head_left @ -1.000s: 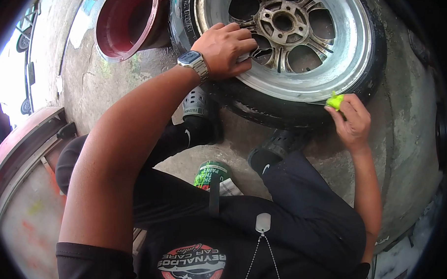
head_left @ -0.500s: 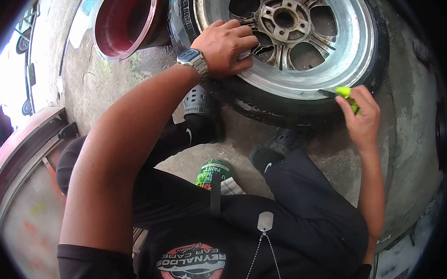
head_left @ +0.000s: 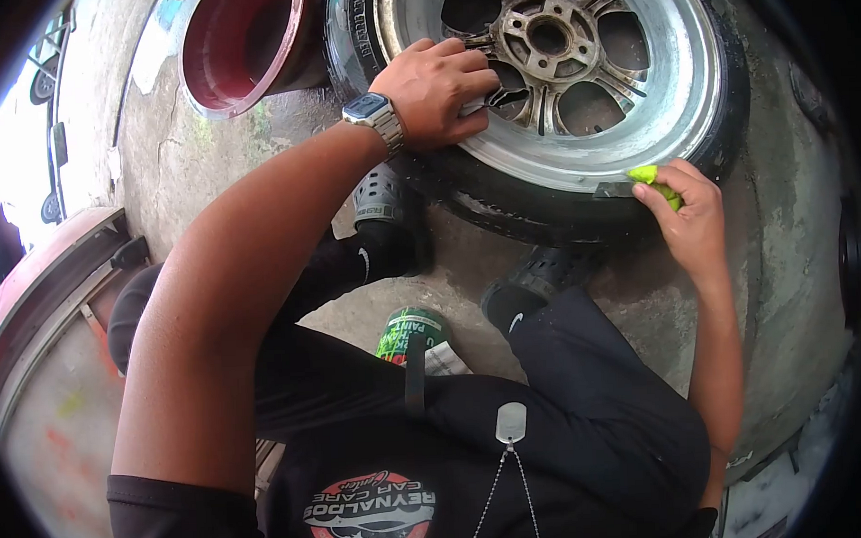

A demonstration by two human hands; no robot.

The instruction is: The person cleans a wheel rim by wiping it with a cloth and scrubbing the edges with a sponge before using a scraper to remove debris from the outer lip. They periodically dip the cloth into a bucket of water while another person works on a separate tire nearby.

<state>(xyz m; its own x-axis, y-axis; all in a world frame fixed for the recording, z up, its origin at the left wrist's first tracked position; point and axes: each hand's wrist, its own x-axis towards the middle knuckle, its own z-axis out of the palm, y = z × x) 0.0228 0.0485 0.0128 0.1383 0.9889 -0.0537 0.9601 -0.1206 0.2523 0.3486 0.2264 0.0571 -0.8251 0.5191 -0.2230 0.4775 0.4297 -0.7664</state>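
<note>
My left hand (head_left: 436,93), below a wristwatch, rests on the near-left edge of the wheel rim. Its fingers are curled around a small whitish thing (head_left: 474,105), mostly hidden by the palm. In a pinch, my right hand (head_left: 689,208) holds a small scraper (head_left: 644,174) with a bright yellow-green handle. Its flat dark blade (head_left: 616,190) lies at the seam between rim and tire on the near right. The silver alloy rim (head_left: 579,164) has dirty spokes and whitish smears on its inner barrel. Around it sits the black tire (head_left: 542,213), lying flat.
A red round container (head_left: 213,68) stands left of the tire. Between my legs is a green paint can (head_left: 409,334), with a folded whitish piece (head_left: 443,360) beside it. A curved reddish panel (head_left: 47,273) lies at left. My shoes (head_left: 535,275) are close to the tire on the concrete floor.
My right hand has moved slightly left along the rim edge. The scraper has turned, so its blade now shows its broad face. My left hand stays in place.
</note>
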